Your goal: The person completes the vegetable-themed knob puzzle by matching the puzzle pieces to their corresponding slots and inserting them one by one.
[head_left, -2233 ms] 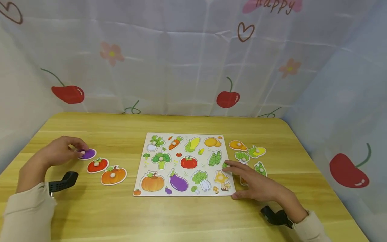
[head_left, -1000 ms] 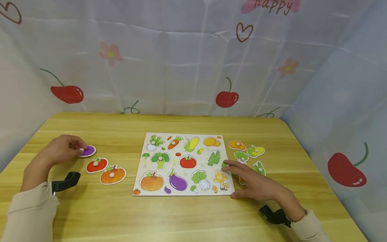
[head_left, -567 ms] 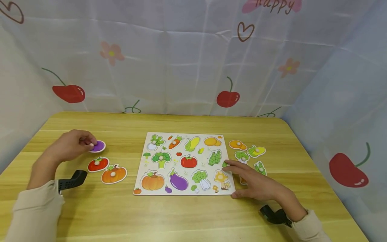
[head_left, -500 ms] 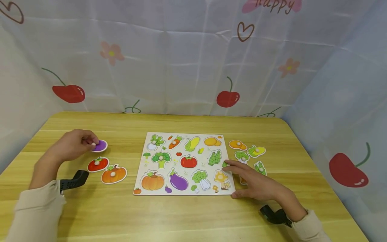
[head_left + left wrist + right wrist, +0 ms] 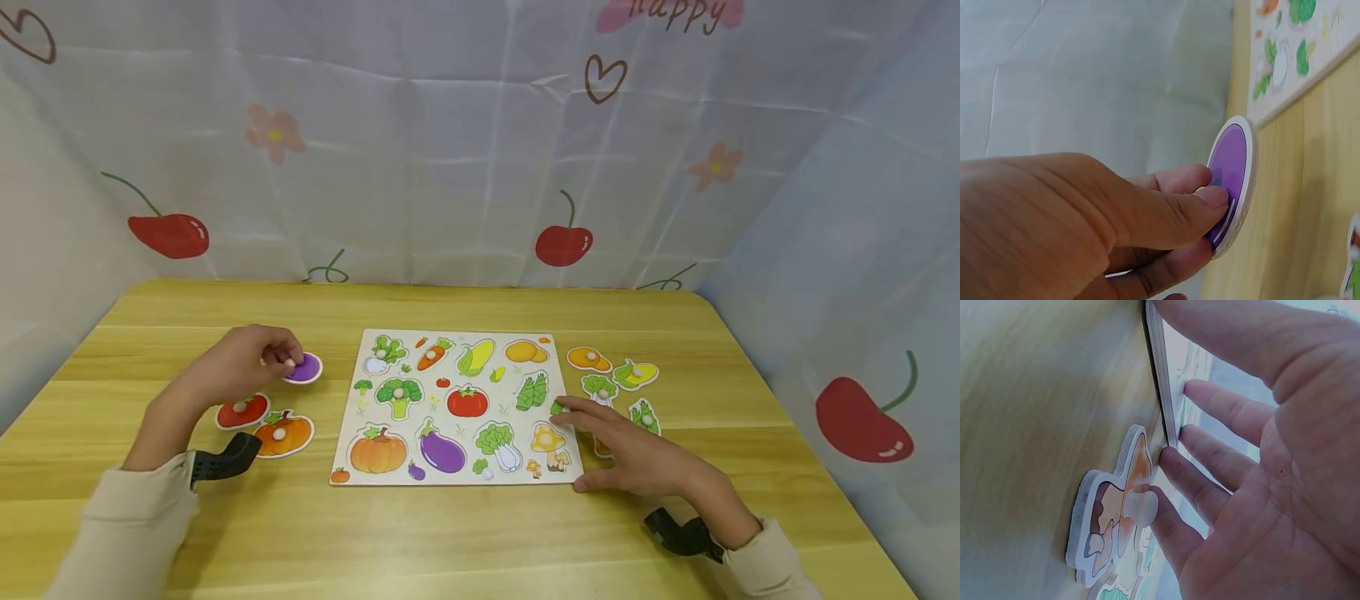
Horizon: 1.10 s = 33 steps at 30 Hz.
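My left hand pinches the wooden knob of a purple eggplant puzzle piece between thumb and fingers. In the left wrist view the eggplant piece is tilted on edge, its knob mostly covered by the thumb. The vegetable puzzle board lies flat in the middle of the table. On its right edge my right hand rests, fingers spread and thumb at the near corner. Close by its little finger, the right wrist view has a mushroom piece with a pale knob.
Left of the board lie a tomato piece and a pumpkin piece, under the left forearm's reach. To the right are potato, corn, bok choy and asparagus pieces. A printed curtain hangs behind the table.
My left hand has carried the eggplant piece rightward from the table's left side, past the tomato piece and nearer the board. My right hand has stayed put on the board's edge.
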Available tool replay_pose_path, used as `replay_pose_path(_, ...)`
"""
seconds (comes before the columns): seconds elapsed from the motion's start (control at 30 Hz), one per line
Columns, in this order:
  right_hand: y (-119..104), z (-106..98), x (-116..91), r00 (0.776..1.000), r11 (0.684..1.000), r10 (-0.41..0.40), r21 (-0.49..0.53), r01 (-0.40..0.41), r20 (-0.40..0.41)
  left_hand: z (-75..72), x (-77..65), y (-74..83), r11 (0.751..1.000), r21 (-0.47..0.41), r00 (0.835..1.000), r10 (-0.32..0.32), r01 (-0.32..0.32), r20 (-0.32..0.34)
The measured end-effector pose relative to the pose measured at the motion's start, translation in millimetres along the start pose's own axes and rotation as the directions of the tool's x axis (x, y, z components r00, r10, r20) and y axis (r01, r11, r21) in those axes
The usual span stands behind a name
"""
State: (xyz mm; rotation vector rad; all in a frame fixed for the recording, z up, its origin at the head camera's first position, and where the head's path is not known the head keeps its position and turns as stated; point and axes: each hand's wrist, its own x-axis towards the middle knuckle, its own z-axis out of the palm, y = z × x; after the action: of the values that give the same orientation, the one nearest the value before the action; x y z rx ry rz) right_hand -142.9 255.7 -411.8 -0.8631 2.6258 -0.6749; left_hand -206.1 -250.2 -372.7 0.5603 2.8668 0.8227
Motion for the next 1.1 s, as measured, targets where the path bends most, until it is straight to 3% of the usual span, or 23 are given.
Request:
replay_pose_path(0.33,-1.8,-0.2,-0.1,1.0,1.0,-0.003,-0.011,0.003,-0.005,20.3,8.4,45.2,0.989,-0.07,0.989,0.137,-0.133,0.057)
replay_pose_path(0.67,-1.4,0.5,0.3,1.0,1.0,-0.01,-0.008,0.01,-0.007,39.5,10.5,74.8,0.966,-0.09,0.963,0.251,-0.242,0.103)
replay_pose_path(1.1,-0.4,0.2,0.0,1.0,1.0,-0.002,-0.005,0.002,-0.003,81.1,15.4,105.9,0.949,-0.063,0.931,0.317,-0.31,0.181)
